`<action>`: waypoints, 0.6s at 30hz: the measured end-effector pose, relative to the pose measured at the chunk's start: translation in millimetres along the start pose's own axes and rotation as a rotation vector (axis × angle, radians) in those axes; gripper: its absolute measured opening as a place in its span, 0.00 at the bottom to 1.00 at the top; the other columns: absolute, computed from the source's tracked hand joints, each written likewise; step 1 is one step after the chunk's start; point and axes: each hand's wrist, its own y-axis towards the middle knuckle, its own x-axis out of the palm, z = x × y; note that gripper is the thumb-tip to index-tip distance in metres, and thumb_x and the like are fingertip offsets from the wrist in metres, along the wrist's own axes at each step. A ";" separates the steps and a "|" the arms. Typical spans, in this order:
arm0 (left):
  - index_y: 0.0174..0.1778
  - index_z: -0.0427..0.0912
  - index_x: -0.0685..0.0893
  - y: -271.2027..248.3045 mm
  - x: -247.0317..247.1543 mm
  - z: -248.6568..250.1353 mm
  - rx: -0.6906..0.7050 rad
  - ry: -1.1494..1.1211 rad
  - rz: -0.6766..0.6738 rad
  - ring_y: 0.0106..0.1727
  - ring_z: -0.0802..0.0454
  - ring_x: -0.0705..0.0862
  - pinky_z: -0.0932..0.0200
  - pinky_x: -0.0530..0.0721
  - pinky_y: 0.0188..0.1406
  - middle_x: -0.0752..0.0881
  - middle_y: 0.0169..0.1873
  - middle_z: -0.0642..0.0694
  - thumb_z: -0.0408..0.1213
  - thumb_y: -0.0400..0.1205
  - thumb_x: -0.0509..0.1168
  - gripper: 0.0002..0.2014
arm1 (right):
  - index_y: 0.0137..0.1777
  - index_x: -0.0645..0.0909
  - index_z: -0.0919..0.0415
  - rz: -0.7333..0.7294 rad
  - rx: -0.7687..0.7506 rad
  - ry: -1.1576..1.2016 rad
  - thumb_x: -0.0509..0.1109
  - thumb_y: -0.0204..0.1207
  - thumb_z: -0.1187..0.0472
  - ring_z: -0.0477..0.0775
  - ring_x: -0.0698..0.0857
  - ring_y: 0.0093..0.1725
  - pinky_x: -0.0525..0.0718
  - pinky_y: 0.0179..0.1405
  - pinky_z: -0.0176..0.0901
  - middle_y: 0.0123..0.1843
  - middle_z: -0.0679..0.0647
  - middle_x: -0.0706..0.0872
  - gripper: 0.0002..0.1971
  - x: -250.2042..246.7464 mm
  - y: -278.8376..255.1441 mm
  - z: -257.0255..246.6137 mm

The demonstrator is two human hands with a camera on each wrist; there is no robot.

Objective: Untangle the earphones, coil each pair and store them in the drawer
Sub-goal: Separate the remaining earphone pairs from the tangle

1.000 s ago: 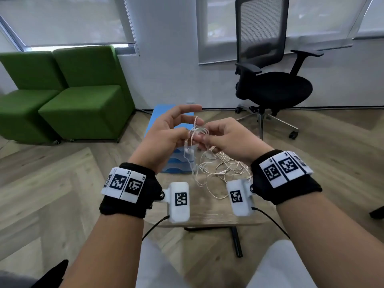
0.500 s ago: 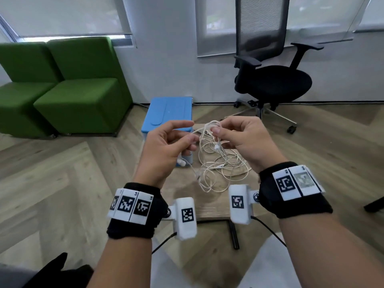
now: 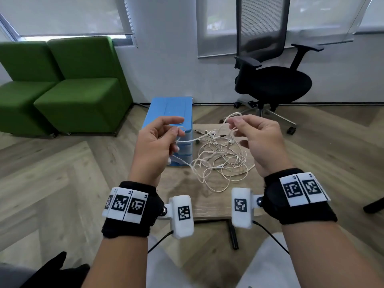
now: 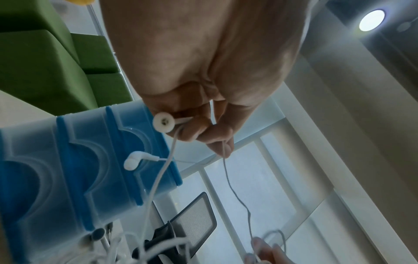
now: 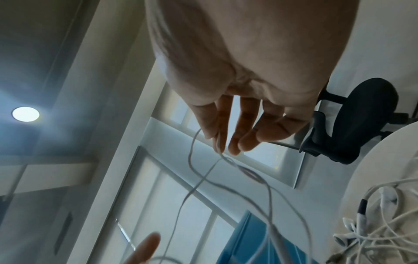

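Observation:
A tangle of white earphones (image 3: 220,161) lies on a small wooden table (image 3: 209,202). My left hand (image 3: 160,140) is raised over the table's left side and pinches a cable; in the left wrist view its curled fingers (image 4: 203,132) also hold an earbud (image 4: 163,122), and a second earbud (image 4: 132,161) dangles just below. My right hand (image 3: 255,138) is held up to the right and pinches a loop of cable (image 3: 233,116) between thumb and forefinger (image 5: 218,139). Cables run from both hands down into the tangle. The blue drawer unit (image 3: 169,115) stands behind my left hand, its drawers closed.
A black office chair (image 3: 272,80) stands beyond the table at the right. Two green seats (image 3: 62,90) line the wall at the left. Wood floor surrounds the table. My white-trousered knees (image 3: 268,262) sit under the near edge.
My hands have drawn apart, left going left and right going right. The cable now stretches between them, and more of the tangle has settled onto the table.

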 end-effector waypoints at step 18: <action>0.61 0.44 0.89 3.3 -19.1 5.4 -0.020 -0.063 0.060 0.25 0.59 0.68 0.70 0.70 0.22 0.79 0.37 0.47 0.28 0.87 0.67 0.11 | 0.48 0.86 0.61 0.184 0.116 0.163 0.62 0.92 0.58 0.48 0.87 0.27 0.80 0.28 0.37 0.31 0.53 0.89 0.14 -18.0 16.8 -6.3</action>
